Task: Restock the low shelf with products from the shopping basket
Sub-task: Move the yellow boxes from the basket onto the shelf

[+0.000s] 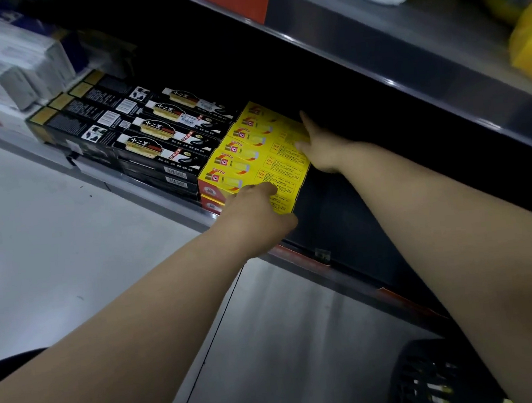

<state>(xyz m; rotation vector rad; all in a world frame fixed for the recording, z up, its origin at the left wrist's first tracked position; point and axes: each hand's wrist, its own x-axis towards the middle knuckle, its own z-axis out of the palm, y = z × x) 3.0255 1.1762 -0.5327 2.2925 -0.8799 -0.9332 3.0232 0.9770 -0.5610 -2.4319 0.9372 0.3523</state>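
Shelf (335,217), boxes (253,151) seemingly between left hand (253,215), right hand (323,149)

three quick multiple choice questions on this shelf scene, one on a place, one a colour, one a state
1. Where do the yellow boxes lie on the low shelf? A) right of the black boxes B) left of them C) on top of them
2. The shopping basket is: A) red B) black C) white
3. The left hand and right hand are: A) in the basket B) hanging idle C) touching the yellow boxes
Answers: 1 A, the black boxes lie to their left; 2 B, dark mesh at bottom right; 3 C, both rest on the stack.
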